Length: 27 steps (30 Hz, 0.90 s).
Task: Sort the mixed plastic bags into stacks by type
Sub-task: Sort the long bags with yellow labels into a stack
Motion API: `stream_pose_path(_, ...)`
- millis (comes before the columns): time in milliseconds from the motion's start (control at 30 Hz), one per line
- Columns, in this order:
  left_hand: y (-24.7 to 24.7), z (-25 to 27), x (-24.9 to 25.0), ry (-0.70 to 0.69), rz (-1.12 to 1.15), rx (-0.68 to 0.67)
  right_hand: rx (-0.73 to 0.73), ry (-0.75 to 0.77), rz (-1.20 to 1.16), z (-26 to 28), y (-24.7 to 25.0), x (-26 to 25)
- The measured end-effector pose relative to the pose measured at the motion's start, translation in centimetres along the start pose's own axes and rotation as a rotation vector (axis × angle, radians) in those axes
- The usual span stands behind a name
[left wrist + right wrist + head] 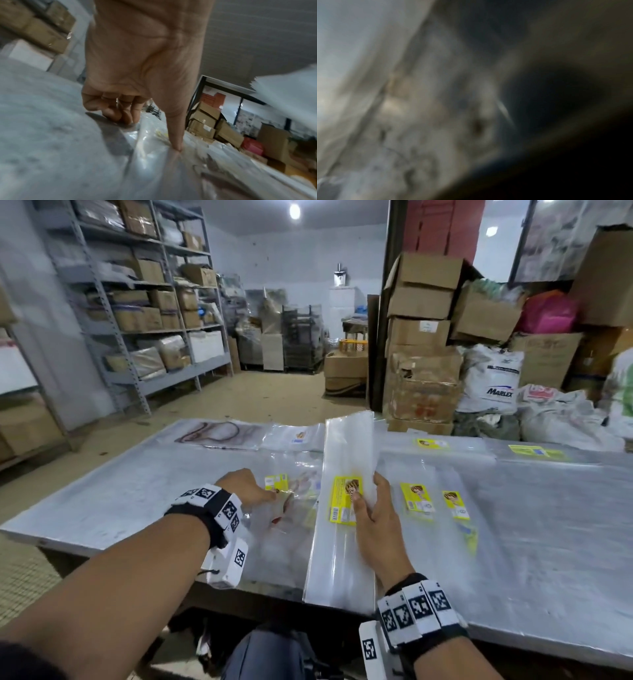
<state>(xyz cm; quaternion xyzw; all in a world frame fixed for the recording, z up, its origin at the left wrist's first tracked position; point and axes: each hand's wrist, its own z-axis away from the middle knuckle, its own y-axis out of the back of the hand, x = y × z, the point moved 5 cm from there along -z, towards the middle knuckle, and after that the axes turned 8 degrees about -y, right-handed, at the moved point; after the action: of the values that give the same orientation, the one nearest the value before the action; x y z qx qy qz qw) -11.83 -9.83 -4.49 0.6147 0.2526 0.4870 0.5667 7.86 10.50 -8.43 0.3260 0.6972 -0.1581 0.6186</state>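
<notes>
Now right hand (375,520) grips long bag (342,508).

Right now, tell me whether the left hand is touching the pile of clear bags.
Touching. The left wrist view shows the left hand with its thumb tip pressed onto the pile of clear bags.

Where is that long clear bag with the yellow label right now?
In the head view, the long clear bag is centre table, gripped by the right hand, just right of the mixed pile the left hand touches.
</notes>
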Motion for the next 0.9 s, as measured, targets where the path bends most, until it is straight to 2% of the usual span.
stream_pose_path(167,-0.4,-1.0,-0.1,0.05,0.187,-0.031,0.003,0.012,0.049,0.2,0.0,-0.3)
stream_pose_path(267,-0.4,-1.4,-0.7,0.081,0.19,-0.028,-0.004,0.003,0.076,0.3,0.0,0.0)
stream_pose_path(333,-0.5,-1.7,-0.8,0.048,0.193,-0.026,-0.002,-0.004,0.074,0.2,0.0,0.1)
stream_pose_path(400,-0.7,-2.0,-0.9,0.0,0.248,0.042,-0.006,0.0,0.076,0.3,0.0,0.2)
stream_pose_path(500,0.1,-1.6,-1.5,0.025,0.377,0.239,-0.016,0.004,0.089,0.2,0.0,0.3)
stream_pose_path(533,0.1,-1.7,-1.8,0.044,0.426,0.268,-0.018,-0.002,0.091,0.2,0.0,0.2)
stream_pose_path(667,0.4,-1.0,-1.2,0.023,0.535,0.192,-0.021,-0.012,0.091,0.3,0.0,-0.1)
stream_pose_path(767,0.7,0.0,-0.3,0.0,0.5,0.126,-0.016,-0.015,0.089,0.3,-0.1,-0.3)
stream_pose_path(800,1.0,0.1,-0.2,-0.011,0.494,0.147,-0.014,-0.014,0.083,0.4,-0.1,-0.4)
stream_pose_path(900,2.4,0.7,-0.3,0.015,0.737,0.348,-0.008,-0.01,0.047,0.5,0.2,-0.8)
